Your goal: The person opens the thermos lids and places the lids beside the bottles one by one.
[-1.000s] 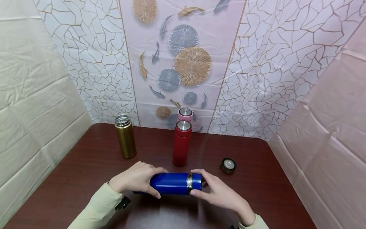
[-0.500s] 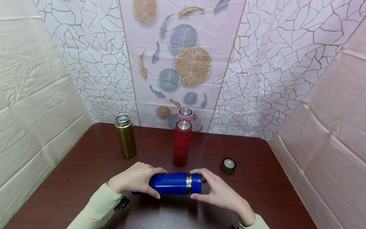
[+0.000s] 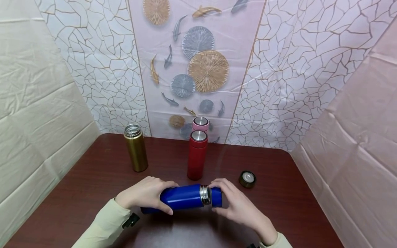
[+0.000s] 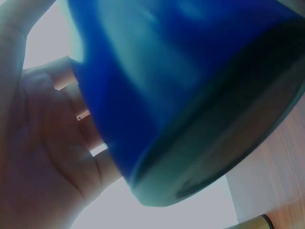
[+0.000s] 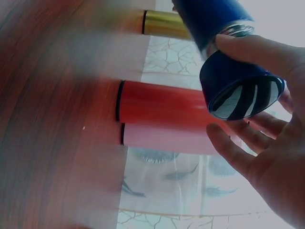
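A blue thermos bottle (image 3: 183, 197) lies on its side in the air, its mouth tilted slightly up to the right. Around its body curls my left hand (image 3: 148, 193); the left wrist view shows the bottle's dark base (image 4: 224, 124) close up. Between thumb and fingers, my right hand (image 3: 237, 204) grips the blue lid (image 3: 216, 197) at the mouth. The steel threaded neck (image 3: 205, 195) shows bare beside the lid. Whether lid and rim still touch I cannot tell. In the right wrist view the lid's shiny top (image 5: 248, 99) faces the camera.
A gold thermos bottle (image 3: 136, 151) without a lid stands back left. A red thermos bottle (image 3: 196, 160) stands mid-table, with a pink one (image 3: 201, 124) right behind it. A loose dark round lid (image 3: 247, 179) lies at right on the brown table (image 3: 279, 206). Cloth walls surround the table.
The right hand has drawn the blue lid away to the right, exposing more of the steel neck. The bottle's mouth end has risen and tilted; the left hand keeps its grip.
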The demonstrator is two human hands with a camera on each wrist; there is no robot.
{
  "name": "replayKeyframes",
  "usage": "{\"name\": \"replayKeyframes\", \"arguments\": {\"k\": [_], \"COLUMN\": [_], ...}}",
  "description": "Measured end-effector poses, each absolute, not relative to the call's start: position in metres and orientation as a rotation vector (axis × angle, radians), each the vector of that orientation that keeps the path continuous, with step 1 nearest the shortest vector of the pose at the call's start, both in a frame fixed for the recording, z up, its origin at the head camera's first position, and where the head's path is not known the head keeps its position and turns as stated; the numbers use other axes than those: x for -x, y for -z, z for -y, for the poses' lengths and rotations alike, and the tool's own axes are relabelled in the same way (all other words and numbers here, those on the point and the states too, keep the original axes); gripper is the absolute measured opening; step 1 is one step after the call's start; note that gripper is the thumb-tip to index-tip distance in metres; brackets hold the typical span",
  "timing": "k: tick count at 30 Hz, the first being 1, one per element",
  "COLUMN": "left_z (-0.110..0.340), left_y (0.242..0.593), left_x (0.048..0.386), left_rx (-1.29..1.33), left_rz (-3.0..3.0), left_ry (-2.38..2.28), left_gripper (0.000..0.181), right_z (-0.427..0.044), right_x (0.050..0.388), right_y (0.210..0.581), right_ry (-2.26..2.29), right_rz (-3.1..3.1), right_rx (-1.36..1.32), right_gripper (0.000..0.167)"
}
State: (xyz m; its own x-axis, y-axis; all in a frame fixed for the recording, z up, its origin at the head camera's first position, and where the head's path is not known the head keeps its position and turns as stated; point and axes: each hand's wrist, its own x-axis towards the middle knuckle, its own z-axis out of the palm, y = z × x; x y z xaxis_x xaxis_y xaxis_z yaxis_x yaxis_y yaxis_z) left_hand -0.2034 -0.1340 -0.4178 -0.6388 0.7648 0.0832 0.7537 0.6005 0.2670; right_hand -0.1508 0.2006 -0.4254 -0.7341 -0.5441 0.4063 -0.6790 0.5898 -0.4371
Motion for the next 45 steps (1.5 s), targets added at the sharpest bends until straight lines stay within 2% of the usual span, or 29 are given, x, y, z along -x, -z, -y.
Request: {"name": "replayKeyframes", "arguments": {"k": [17, 36, 45], "left_z": [0.137, 0.136, 0.137], "left_y": [0.415, 0.417, 0.419], "left_x": [0.202, 0.200, 0.201], "left_rx": [-1.308, -1.312, -1.311], "left_rz": [-2.777, -2.755, -2.745], "left_ry": [-0.499, -0.498, -0.523], "left_gripper": [0.076, 0.077, 0.076], "right_z": [-0.228, -0.317, -0.345], "right_x": [0.163, 0.203, 0.210], "right_y": [0.430, 0.453, 0.471], "right_ry": [-0.877, -1.187, -1.234], "right_rz": [2.561, 2.625, 2.672], "right_rx": [-0.797, -0.041, 0.111], "right_gripper": [0.077, 0.075, 0.085]}}
